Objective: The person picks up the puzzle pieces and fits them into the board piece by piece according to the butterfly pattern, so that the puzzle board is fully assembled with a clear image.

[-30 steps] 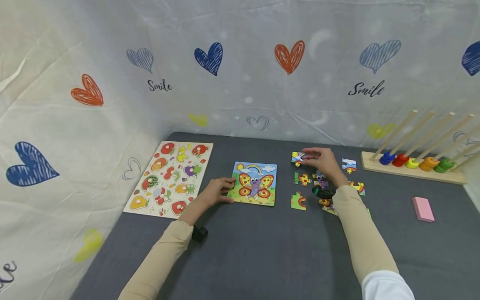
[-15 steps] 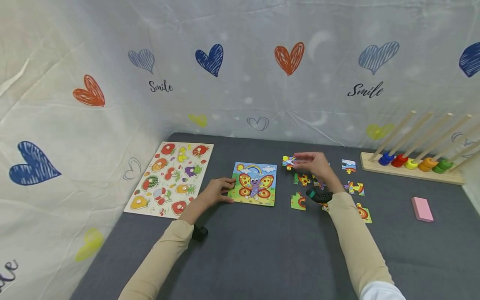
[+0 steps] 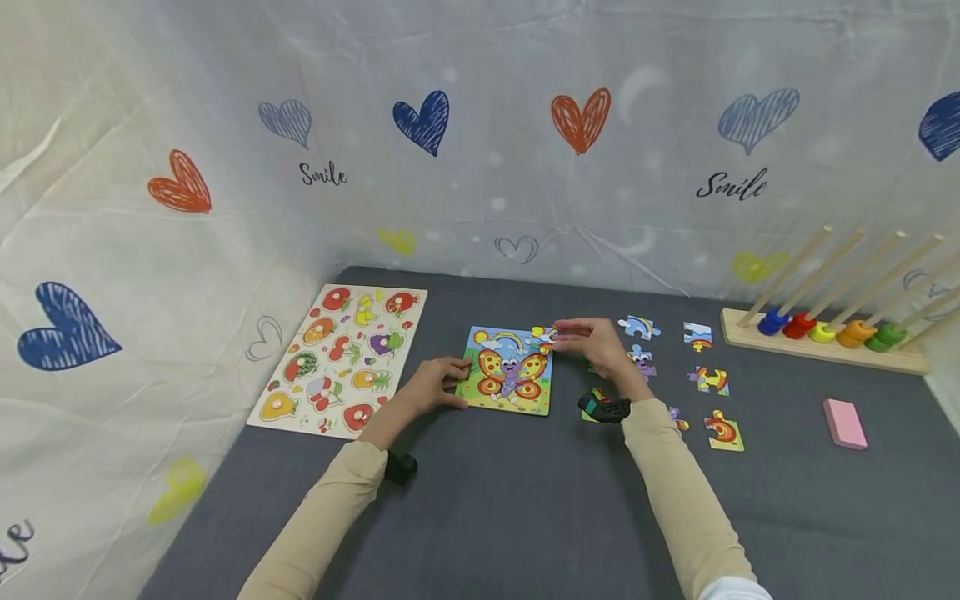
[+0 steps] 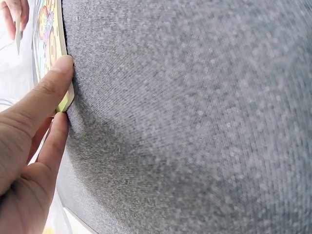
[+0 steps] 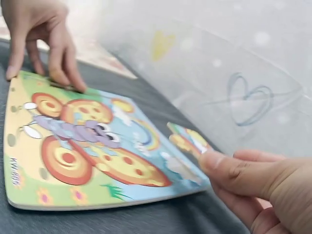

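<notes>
A square butterfly puzzle board (image 3: 510, 375) lies flat on the dark cloth. My left hand (image 3: 435, 383) holds it at the lower left corner, thumb and fingers against its edges, as the left wrist view also shows. Between the thumb and fingers of my right hand (image 3: 600, 346) is a small jigsaw piece (image 5: 187, 139) with a sun on blue. In the head view this piece overlaps the board's upper right corner; the right wrist view shows it tilted above the board's surface.
Loose jigsaw pieces lie to the right, among them a rainbow piece (image 3: 639, 327) and an orange-ringed piece (image 3: 724, 431); my right forearm partly hides others. A fruit board (image 3: 408, 342) is at left. A wooden peg stand (image 3: 825, 337) and a pink block (image 3: 845, 422) are far right.
My right hand has moved left with the sun piece, from the group of loose pieces to the butterfly board's upper right corner. My left hand has stayed at the board.
</notes>
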Demonstrator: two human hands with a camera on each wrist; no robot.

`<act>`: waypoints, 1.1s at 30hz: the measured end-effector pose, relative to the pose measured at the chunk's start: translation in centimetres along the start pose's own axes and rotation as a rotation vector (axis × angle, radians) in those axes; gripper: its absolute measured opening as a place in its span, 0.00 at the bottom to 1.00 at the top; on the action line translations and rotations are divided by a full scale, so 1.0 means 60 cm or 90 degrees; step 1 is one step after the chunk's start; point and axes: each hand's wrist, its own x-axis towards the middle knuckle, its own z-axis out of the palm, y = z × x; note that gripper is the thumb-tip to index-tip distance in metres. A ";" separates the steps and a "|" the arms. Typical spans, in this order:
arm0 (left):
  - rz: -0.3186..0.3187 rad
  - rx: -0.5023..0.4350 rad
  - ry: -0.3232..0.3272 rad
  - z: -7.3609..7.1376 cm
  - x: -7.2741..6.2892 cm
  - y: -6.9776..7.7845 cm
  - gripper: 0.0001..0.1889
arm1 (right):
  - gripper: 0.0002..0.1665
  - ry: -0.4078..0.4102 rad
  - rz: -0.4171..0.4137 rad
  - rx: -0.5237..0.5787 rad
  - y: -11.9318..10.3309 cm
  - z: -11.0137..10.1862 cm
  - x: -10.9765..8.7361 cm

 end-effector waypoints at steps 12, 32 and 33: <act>0.045 0.018 0.014 0.005 -0.002 -0.004 0.28 | 0.24 -0.013 -0.016 -0.041 0.025 0.052 0.014; 0.073 0.037 0.018 0.001 0.006 -0.013 0.27 | 0.22 0.081 -0.094 -0.273 0.035 0.131 0.040; 0.073 0.033 0.017 0.001 0.006 -0.013 0.27 | 0.22 0.084 -0.095 -0.275 0.035 0.134 0.042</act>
